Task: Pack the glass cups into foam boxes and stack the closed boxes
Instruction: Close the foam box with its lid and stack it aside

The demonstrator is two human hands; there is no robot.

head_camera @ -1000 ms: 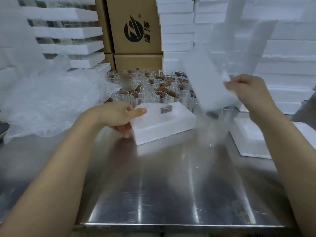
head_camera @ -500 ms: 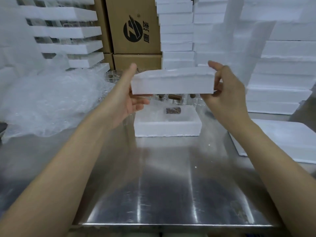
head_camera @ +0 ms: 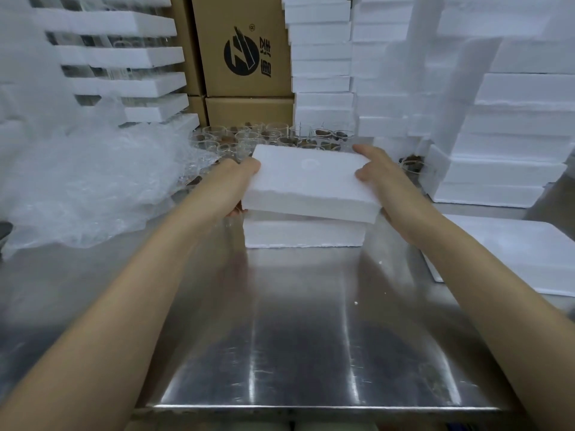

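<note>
A white foam lid [head_camera: 306, 181] hangs tilted just above the white foam box base [head_camera: 303, 234] on the steel table [head_camera: 280, 321]. My left hand [head_camera: 238, 178] grips the lid's left end, thumb on top and fingers under it. Its right end is gripped by my right hand [head_camera: 378, 175], whose fingers lie on top. The lid hides the inside of the base, so no cup shows in it. Several empty glass cups [head_camera: 273, 136] stand in a cluster behind the box.
Crumpled clear bubble wrap [head_camera: 87, 181] fills the left of the table. Stacks of foam boxes [head_camera: 504, 157] rise at the back and right, with cardboard cartons [head_camera: 245, 51] behind the cups. Another flat foam piece [head_camera: 513, 253] lies at the right.
The lid, held high and level above the base half a second ago, has come down and tilted. It now sits almost on the base. Both hands came down with it.
</note>
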